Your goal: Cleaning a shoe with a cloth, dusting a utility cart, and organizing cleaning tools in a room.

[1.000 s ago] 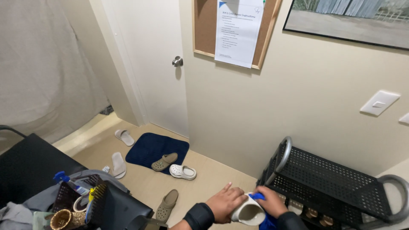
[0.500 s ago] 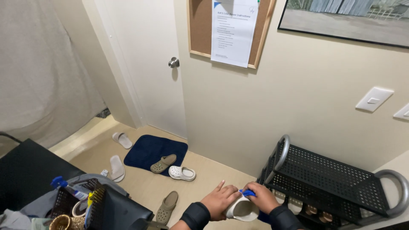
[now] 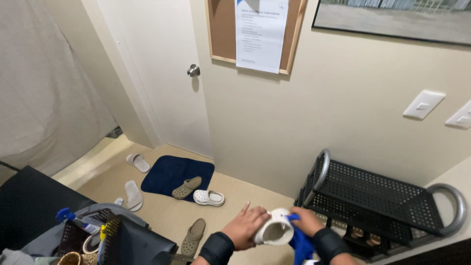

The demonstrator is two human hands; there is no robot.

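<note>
The left hand (image 3: 245, 225) holds a white clog (image 3: 274, 229) low in the head view, its grip closed around the shoe's left side with the index finger extended upward. The clog is held above the floor, its opening facing the camera, just left of a black mesh shoe rack (image 3: 378, 196). The right hand (image 3: 306, 222) grasps a blue cloth (image 3: 300, 243) and presses it against the right side of the clog; the cloth hangs down below the hand. Both wrists carry dark cuffs. The shoe rack stands against the beige wall, with grey loop handles at each end and pairs of footwear partly visible on its lower tier. On the floor, a navy mat (image 3: 171, 172) lies in front of a white door (image 3: 162, 73). An olive clog (image 3: 186, 188) rests on the mat's right edge, and a second white clog (image 3: 209, 198) lies just beside it, off the mat. A second olive clog (image 3: 193, 237) lies nearer the camera. Two pale slippers (image 3: 133, 194) lie left of the mat, well apart from each other. A cork board (image 3: 223, 29) with a paper sheet hangs on the wall above. A caddy with a blue-capped bottle (image 3: 73, 223) occupies the lower left corner.
</note>
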